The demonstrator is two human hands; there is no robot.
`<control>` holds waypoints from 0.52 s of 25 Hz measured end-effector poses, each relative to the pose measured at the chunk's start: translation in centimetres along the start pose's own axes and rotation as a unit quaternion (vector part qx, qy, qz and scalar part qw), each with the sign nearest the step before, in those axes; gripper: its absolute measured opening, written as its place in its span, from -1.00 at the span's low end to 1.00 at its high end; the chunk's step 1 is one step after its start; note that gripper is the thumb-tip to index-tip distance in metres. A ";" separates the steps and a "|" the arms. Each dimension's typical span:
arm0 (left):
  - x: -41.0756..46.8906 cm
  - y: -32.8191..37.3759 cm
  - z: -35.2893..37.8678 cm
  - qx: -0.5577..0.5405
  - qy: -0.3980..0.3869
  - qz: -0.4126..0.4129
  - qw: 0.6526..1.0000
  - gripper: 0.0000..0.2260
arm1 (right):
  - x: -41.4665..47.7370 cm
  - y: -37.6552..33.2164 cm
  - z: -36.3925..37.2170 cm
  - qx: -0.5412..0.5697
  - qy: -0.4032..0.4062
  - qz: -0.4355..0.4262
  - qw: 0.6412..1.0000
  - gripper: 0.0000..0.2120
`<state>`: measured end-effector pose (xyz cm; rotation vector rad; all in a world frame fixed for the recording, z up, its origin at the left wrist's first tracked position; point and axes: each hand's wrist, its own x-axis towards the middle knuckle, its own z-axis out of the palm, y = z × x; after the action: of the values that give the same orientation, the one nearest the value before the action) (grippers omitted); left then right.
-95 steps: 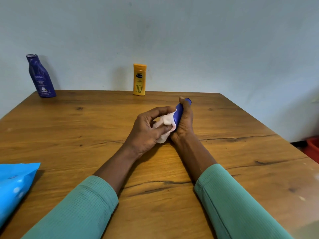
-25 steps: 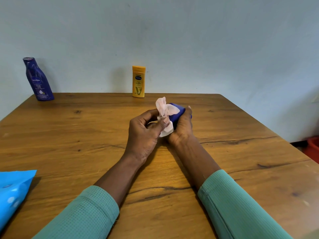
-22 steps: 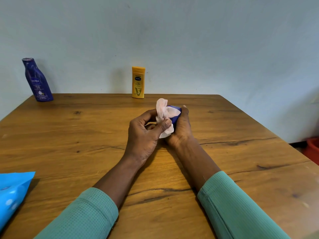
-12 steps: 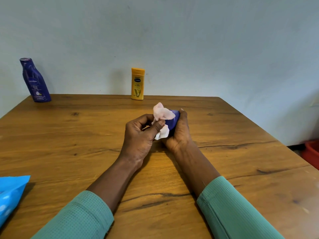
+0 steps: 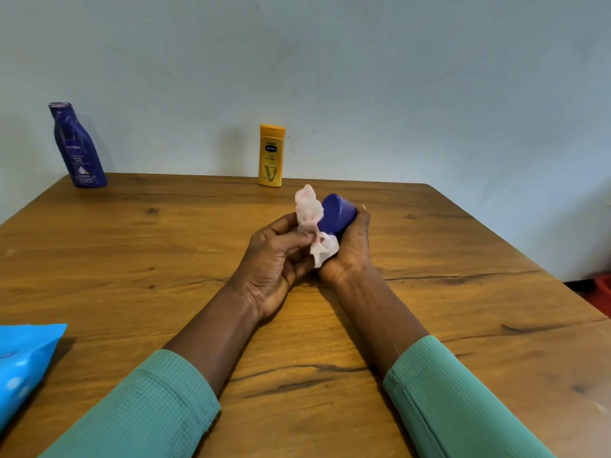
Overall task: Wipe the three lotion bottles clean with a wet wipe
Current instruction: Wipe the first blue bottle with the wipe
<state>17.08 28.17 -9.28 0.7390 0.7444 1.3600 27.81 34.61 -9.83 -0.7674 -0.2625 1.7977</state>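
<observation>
My right hand (image 5: 350,249) grips a small blue lotion bottle (image 5: 337,213) over the middle of the wooden table (image 5: 132,259), its flat end tilted up and to the left. My left hand (image 5: 274,259) pinches a crumpled white wet wipe (image 5: 312,223) and holds it against the bottle's left side. Most of this bottle is hidden inside my right palm. A tall dark blue Nivea bottle (image 5: 77,147) stands at the table's far left corner. A yellow Vaseline bottle (image 5: 271,156) stands upright at the far edge, against the wall.
A light blue wipes pack (image 5: 23,365) lies at the table's near left edge. The pale wall (image 5: 363,77) runs right behind the far edge. A red object (image 5: 601,289) sits on the floor beyond the right edge.
The small bottle has turned in my right hand, so its flat blue end now faces up. The wipe has slid up along its left side. Both hands stay at the table's middle.
</observation>
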 end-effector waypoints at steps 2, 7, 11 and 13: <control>-0.1 -0.3 0.1 0.015 -0.013 0.035 0.999 -0.56 | 0.9 0.0 -0.3 -0.005 0.023 -0.035 0.999 -0.23; 0.2 -1.2 0.2 0.223 0.087 0.195 0.951 -0.40 | 0.2 -0.1 0.3 -0.085 0.079 -0.163 0.980 -0.40; 0.2 -1.1 -0.4 0.379 0.110 0.279 0.876 -0.50 | -1.1 0.1 0.8 -0.167 0.069 -0.218 0.959 -0.64; 0.3 -0.7 -0.5 0.429 0.149 0.285 0.844 -0.61 | -2.0 0.7 1.2 -0.190 0.033 -0.218 0.957 -0.64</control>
<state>17.14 28.44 -10.17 1.5719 1.5119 1.6835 26.85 32.75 -8.55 -0.9507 -0.6928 1.3144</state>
